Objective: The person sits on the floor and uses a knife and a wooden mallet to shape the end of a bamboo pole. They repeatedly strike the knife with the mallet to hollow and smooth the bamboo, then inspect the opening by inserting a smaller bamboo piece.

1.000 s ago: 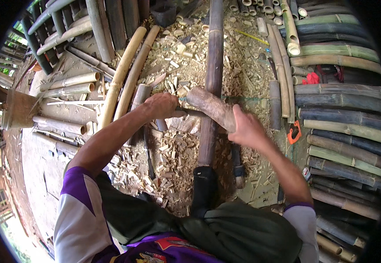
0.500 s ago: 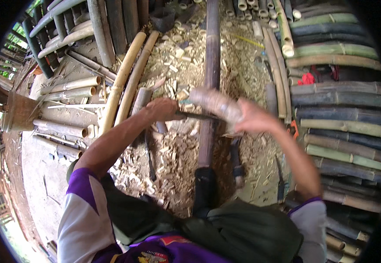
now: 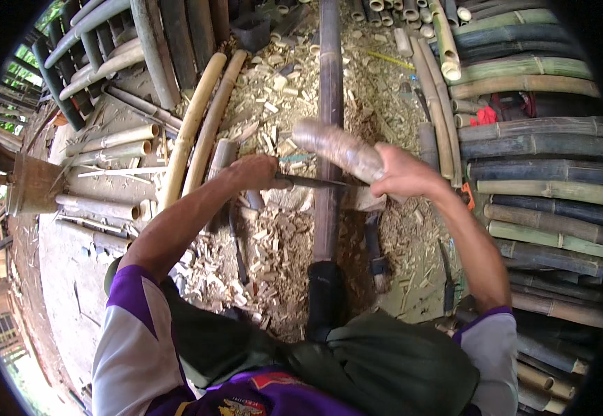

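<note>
My left hand [image 3: 254, 171] is closed round the handle of a knife [image 3: 315, 182]. Its dark blade lies crosswise over a long dark bamboo pole [image 3: 330, 90] that runs away from me. In my right hand [image 3: 405, 172] is a thick, pale wooden club [image 3: 336, 147], held by its near end. The club slants up and left above the pole, apart from the blade. Under the blade, a pale wood block [image 3: 365, 200] shows partly beneath the pole. My dark-covered foot [image 3: 324, 288] is at the pole's near end.
Pale chips [image 3: 267, 243] cover the ground around the pole. Two light bamboo poles [image 3: 197, 125] lie left, and stacked bamboo [image 3: 537, 145] lines the right. A brush-like tool [image 3: 375, 256] and a dark blade [image 3: 447, 284] lie near my right leg. A bucket [image 3: 32, 184] stands far left.
The club's free end has risen slightly away from the blade and is less blurred. My left hand and the knife stay almost in place; the view has shifted slightly.
</note>
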Action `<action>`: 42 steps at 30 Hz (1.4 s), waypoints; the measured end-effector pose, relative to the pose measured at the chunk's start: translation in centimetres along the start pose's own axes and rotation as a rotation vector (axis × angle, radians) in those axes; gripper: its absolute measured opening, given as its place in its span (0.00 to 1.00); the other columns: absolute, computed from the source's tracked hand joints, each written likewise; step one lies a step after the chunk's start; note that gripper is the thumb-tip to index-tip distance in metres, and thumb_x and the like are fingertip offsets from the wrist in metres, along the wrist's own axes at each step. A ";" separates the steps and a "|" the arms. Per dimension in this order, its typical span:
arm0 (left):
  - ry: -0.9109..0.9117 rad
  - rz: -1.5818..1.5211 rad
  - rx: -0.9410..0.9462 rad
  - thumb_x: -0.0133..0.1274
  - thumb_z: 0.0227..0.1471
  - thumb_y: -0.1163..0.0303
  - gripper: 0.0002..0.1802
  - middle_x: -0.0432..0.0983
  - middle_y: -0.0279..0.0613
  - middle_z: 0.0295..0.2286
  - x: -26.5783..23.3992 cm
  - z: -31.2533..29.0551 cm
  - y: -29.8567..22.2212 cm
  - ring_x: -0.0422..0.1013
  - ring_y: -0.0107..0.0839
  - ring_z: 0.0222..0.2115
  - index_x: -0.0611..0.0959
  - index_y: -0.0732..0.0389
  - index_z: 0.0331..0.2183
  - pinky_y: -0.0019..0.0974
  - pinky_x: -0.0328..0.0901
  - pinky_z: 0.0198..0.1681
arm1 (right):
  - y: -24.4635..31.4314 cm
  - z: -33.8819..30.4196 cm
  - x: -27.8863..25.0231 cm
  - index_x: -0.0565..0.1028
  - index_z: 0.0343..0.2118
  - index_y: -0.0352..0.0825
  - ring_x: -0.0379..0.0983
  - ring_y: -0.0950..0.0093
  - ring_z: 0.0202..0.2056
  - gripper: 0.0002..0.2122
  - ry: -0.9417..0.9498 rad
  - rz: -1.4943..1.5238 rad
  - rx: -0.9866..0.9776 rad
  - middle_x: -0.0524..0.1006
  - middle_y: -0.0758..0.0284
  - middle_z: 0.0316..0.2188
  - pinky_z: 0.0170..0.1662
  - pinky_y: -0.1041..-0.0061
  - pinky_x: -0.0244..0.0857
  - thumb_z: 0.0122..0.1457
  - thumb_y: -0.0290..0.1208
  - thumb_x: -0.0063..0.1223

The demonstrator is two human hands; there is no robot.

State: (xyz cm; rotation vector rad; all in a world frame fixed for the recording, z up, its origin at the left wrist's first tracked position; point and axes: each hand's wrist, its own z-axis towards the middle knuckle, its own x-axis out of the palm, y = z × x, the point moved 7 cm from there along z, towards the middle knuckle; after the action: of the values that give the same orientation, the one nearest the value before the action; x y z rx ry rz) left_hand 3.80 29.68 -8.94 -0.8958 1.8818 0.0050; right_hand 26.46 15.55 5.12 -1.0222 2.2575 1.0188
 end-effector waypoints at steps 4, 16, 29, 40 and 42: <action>0.008 0.098 0.051 0.53 0.54 0.29 0.43 0.82 0.55 0.31 -0.3 -1.4 0.7 0.80 0.46 0.36 0.85 0.68 0.33 0.49 0.74 0.45 | 4.6 -5.3 -9.0 0.70 0.53 0.28 0.79 0.67 0.37 0.33 -0.411 0.416 -0.326 0.79 0.57 0.41 0.44 0.66 0.77 0.43 0.36 0.71; 0.360 -0.246 -0.054 0.64 0.51 0.38 0.33 0.79 0.43 0.21 0.4 0.6 -0.3 0.75 0.37 0.21 0.86 0.63 0.23 0.43 0.71 0.26 | -2.2 -2.1 3.7 0.63 0.57 0.21 0.80 0.63 0.39 0.35 -0.201 0.338 -0.056 0.78 0.51 0.41 0.38 0.64 0.78 0.46 0.28 0.65; -0.022 0.235 0.057 0.60 0.56 0.42 0.27 0.81 0.43 0.27 -2.1 -1.5 -2.6 0.78 0.38 0.29 0.86 0.59 0.34 0.47 0.74 0.35 | -8.9 -10.3 7.1 0.70 0.50 0.31 0.79 0.68 0.27 0.23 -0.369 1.281 0.111 0.79 0.60 0.33 0.26 0.65 0.77 0.52 0.33 0.62; 0.091 -0.018 -0.068 0.60 0.58 0.46 0.22 0.78 0.36 0.22 -1.8 -2.2 -2.6 0.75 0.27 0.23 0.88 0.57 0.38 0.37 0.74 0.26 | -14.1 -11.3 12.4 0.70 0.48 0.33 0.79 0.67 0.27 0.19 -0.242 1.299 0.369 0.78 0.60 0.33 0.28 0.64 0.76 0.55 0.34 0.59; -0.100 0.292 0.032 0.56 0.62 0.48 0.22 0.76 0.37 0.22 -3.9 -2.2 -3.8 0.73 0.28 0.21 0.86 0.59 0.35 0.35 0.72 0.24 | -14.6 -11.2 13.6 0.71 0.46 0.32 0.80 0.67 0.28 0.18 -0.203 1.311 0.408 0.79 0.61 0.32 0.29 0.62 0.77 0.55 0.35 0.59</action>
State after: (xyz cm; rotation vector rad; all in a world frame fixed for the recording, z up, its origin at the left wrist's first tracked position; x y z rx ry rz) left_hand 5.16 28.38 -3.38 -0.5820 1.8975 0.1926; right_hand 28.27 -5.70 -3.09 0.8513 2.6713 0.8968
